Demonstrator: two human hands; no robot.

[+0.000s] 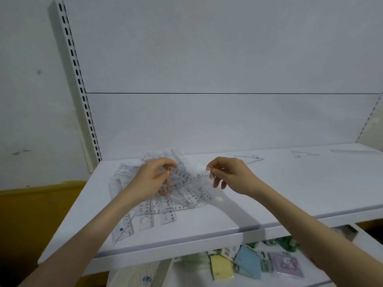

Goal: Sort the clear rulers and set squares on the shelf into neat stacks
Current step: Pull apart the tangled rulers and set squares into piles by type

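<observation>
A jumbled pile of clear rulers and set squares (165,204) lies on the left part of the white shelf (269,193). Over the top of the pile my left hand (153,179) has its fingers curled around a clear numbered ruler (179,174). My right hand (230,175), just right of the pile, pinches the corner of another clear piece (204,172) between thumb and forefinger. Three clear set squares lie apart along the back of the shelf: one (248,158) behind my right hand, one (304,154) further right, one (356,151) at the far right.
A slotted upright (83,94) stands at the shelf's back left corner, against the white back panel. Below the shelf's front edge a lower shelf holds coloured tags and packets (248,264). A yellow bin (37,214) sits to the left.
</observation>
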